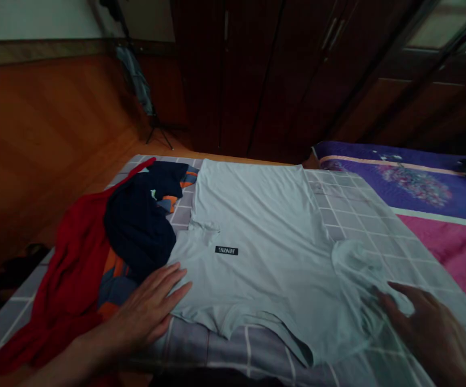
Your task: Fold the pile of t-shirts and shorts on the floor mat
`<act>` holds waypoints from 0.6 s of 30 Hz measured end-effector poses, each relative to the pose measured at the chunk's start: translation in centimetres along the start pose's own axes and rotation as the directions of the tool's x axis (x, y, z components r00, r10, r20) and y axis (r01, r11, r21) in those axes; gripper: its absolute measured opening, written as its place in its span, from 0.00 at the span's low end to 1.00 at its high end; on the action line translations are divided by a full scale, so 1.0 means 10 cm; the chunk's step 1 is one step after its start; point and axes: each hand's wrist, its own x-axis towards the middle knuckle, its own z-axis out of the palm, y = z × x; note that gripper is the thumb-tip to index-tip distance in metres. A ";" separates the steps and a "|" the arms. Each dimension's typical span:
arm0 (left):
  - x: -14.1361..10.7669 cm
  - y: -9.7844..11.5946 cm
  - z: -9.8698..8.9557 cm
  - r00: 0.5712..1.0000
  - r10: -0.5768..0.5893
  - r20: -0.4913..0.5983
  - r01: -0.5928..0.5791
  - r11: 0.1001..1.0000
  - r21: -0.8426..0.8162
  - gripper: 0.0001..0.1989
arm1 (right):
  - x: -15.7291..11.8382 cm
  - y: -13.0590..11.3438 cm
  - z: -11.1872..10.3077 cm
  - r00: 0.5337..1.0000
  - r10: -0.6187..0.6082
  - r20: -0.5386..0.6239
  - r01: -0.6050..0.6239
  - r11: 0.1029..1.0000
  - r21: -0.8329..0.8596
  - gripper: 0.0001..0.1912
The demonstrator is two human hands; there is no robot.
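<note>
A pale grey-white T-shirt [269, 231] lies spread on the bed, its hem toward the wardrobe and its neckline toward me. A small black label with white lettering [227, 250] shows upside down on its chest. My left hand [152, 301] rests flat on the left sleeve, fingers stretched out. At the other sleeve [357, 274], which is bunched and blurred, my right hand [430, 328] has cloth between thumb and fingers. Motion smears this hand, and its fingertips are partly hidden.
Left of the T-shirt are a dark navy garment [136, 220] with orange and grey parts and a red cloth [75, 247]. A checked grey sheet [345, 204] covers the bed. Purple and pink bedding [418, 183] lies to the right. A dark wardrobe [249, 80] stands beyond.
</note>
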 end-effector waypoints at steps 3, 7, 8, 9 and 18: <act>0.01 -0.04 -0.07 0.993 -0.101 0.058 0.100 0.995 0.011 0.39 | -0.20 -0.88 0.22 0.931 -0.361 0.052 0.344 0.916 0.205 0.18; 0.07 -0.12 -0.08 0.985 -0.171 0.035 0.171 0.985 -0.007 0.30 | -0.57 -2.17 0.33 0.626 -0.755 0.195 0.632 0.638 0.440 0.19; 0.08 -0.12 -0.09 0.983 -0.184 0.011 0.184 0.982 -0.031 0.26 | -0.63 -2.42 0.32 0.550 -0.790 0.271 0.642 0.608 0.466 0.22; 0.10 -0.12 -0.10 0.980 -0.201 -0.011 0.199 0.978 -0.067 0.23 | -0.68 -2.64 0.31 0.469 -0.826 0.314 0.668 0.564 0.485 0.24; 0.50 -0.22 -0.33 0.836 -0.549 -0.004 0.507 0.776 -0.375 0.16 | -0.81 -3.30 0.78 0.035 -0.897 0.441 0.903 0.217 0.371 0.05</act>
